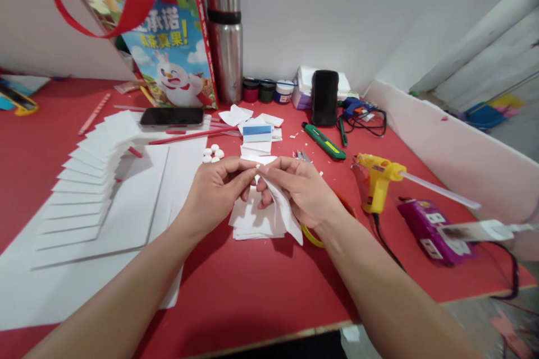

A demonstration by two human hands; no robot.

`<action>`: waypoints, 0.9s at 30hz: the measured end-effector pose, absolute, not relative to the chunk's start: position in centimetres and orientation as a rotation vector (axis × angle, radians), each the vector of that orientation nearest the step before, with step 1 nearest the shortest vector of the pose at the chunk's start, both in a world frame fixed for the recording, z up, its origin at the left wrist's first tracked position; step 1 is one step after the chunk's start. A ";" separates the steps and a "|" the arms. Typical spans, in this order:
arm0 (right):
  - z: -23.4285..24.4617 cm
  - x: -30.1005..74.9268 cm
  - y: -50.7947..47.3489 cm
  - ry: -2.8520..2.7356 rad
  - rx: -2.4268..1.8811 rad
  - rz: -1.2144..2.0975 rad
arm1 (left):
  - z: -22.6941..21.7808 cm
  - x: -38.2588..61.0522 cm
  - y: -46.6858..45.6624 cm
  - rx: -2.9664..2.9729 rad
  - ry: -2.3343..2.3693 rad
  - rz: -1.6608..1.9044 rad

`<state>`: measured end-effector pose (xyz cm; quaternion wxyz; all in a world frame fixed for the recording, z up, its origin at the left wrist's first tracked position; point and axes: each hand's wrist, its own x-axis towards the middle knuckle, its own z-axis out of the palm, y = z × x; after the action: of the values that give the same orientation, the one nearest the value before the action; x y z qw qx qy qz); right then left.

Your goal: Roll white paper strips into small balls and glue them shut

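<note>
Red table (252, 291) against a white wall (337, 11); left hand (214, 193) and right hand (301, 190) pinch white paper (289, 220).

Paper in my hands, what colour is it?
White; the paper shows best in the head view.

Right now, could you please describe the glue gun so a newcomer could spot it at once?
On the red table, look right of the right hand pinching paper. The glue gun stands there, a clear stick jutting from its back. Its yellow body sets it apart from the green knife behind it and the purple power strip beside it.
</note>
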<state>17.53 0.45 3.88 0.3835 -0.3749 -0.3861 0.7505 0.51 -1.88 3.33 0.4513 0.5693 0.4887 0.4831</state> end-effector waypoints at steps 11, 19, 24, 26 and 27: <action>4.4 17.0 -0.2 -1.235 -1.098 1.565 | 3.9 1.3 -2.7 1.608 1.282 1.230; 4.0 16.4 -0.6 -1.405 -1.191 1.342 | 3.0 1.2 -2.4 2.119 1.390 1.345; 3.9 16.4 -0.6 -1.333 -1.173 1.484 | 2.5 0.9 -2.2 2.352 1.439 1.361; 4.0 16.5 -0.7 -1.372 -1.165 1.442 | 2.3 0.8 -2.1 2.412 1.406 1.340; 4.1 16.5 -0.7 -1.387 -1.166 1.416 | 2.2 0.8 -2.1 2.427 1.383 1.335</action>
<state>16.53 -0.74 4.08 0.4086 -0.4628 -0.5504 0.5621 0.78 -2.13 2.18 0.0228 0.7838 0.4465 0.4310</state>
